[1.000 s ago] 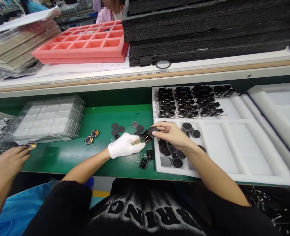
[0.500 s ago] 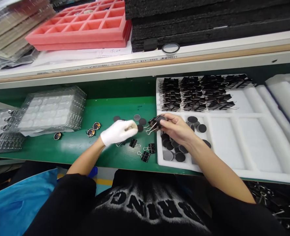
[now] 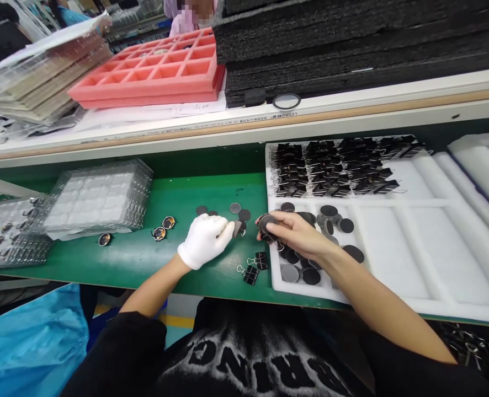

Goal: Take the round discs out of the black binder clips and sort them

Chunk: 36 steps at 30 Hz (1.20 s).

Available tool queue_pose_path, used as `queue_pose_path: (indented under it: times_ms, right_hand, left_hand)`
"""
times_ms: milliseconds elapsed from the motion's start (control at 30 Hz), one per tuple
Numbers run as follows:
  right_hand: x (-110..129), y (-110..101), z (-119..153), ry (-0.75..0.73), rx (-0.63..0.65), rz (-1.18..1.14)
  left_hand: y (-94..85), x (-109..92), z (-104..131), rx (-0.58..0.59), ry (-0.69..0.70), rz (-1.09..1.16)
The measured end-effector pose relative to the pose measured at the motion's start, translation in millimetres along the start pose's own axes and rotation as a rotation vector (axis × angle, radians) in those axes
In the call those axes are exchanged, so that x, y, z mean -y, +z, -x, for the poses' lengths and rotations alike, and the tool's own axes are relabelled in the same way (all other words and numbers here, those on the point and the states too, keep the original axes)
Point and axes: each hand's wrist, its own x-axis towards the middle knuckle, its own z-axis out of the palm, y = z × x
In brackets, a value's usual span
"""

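Observation:
My left hand [image 3: 206,241], in a white glove, pinches a dark grey disc [image 3: 237,227] between thumb and fingertips above the green bench. A little to its right, my bare right hand [image 3: 296,234] is closed around a dark round disc [image 3: 267,223]. Dark parts and some bright wire, partly hidden by the fingers, show under that disc. More dark discs [image 3: 235,208] lie flat behind my left hand. In front of my hands lie two black binder clips, one [image 3: 261,260] just behind the other [image 3: 250,274].
To the right, a white foam tray [image 3: 383,248] holds loose dark discs [image 3: 311,275] and rows of binder clips [image 3: 331,165]. Clear plastic trays [image 3: 95,193] are stacked at left, near amber-centred round pieces [image 3: 159,234]. Pink foam [image 3: 145,91] and black foam [image 3: 352,49] sit on the shelf.
My left hand now has a disc in its fingertips. The clip wires that stuck out left from my right hand have turned downward. The camera view has tilted up slightly.

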Motion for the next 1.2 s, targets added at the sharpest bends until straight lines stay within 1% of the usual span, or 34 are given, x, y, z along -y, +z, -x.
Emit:
queue_pose_path:
  times_ms: [33, 67, 100, 167, 233, 300, 433, 567, 633, 667, 767, 833, 900, 967, 1033, 1200]
  right_hand:
    - [-2.2, 0.8, 0.2, -0.044, 0.04, 0.101]
    - [-4.2, 1.7, 0.3, -0.087, 0.077, 0.172]
    - [-5.7, 2.6, 0.3, -0.119, 0.107, 0.206]
    - [-7.0, 3.8, 0.4, -0.143, 0.148, 0.203]
    - [-6.4, 3.0, 0.7, -0.145, 0.17, 0.189]
    - [-4.9, 0.4, 1.2, -0.139, 0.195, 0.216]
    - [-1.7, -4.5, 3.5, -0.128, 0.248, 0.399]
    - [0.5, -4.0, 6.3, -0.117, 0.289, 0.577]
    - [1.6, -3.9, 6.9, -0.127, 0.279, 0.607]
    - [2.3, -4.5, 7.0, -0.151, 0.245, 0.608]
    - [5.3, -8.9, 7.0, -0.21, 0.059, 0.561]
    - [8.2, -12.7, 7.0, -0.186, -0.021, 0.52]
    - [11.0, -15.3, 7.3, -0.15, -0.013, 0.507]
    - [13.2, -16.1, 7.9, -0.137, 0.033, 0.529]
    - [14.3, -15.5, 8.5, -0.136, 0.073, 0.574]
    - [15.0, -14.0, 10.1, -0.154, 0.114, 0.679]
  left_hand:
    - [-0.8, -1.8, -2.6, -0.043, -0.071, 0.155]
    - [-0.7, -4.5, -4.3, -0.06, -0.127, 0.301]
    - [0.0, -7.8, -5.2, -0.05, -0.169, 0.413]
    - [0.9, -13.4, -5.7, 0.032, -0.191, 0.516]
    - [-1.4, -15.6, -5.6, 0.141, -0.15, 0.512]
    - [-7.5, -14.3, -6.0, 0.227, -0.127, 0.46]
    - [-21.5, -12.0, -8.3, 0.359, -0.159, 0.314]
    - [-23.4, -15.8, -10.2, 0.485, -0.139, 0.202]
    - [-20.7, -15.9, -10.5, 0.503, -0.127, 0.17]
    - [-19.4, -14.9, -10.5, 0.491, -0.123, 0.171]
    - [-18.1, -8.7, -10.3, 0.444, -0.133, 0.278]
    - [-19.7, -4.7, -10.1, 0.449, -0.148, 0.386]
    - [-22.0, -2.9, -10.3, 0.473, -0.147, 0.455]
    - [-23.7, -3.5, -11.2, 0.498, -0.122, 0.479]
    - [-24.1, -5.6, -12.6, 0.537, -0.091, 0.486]
    - [-21.3, -9.5, -15.8, 0.603, -0.049, 0.506]
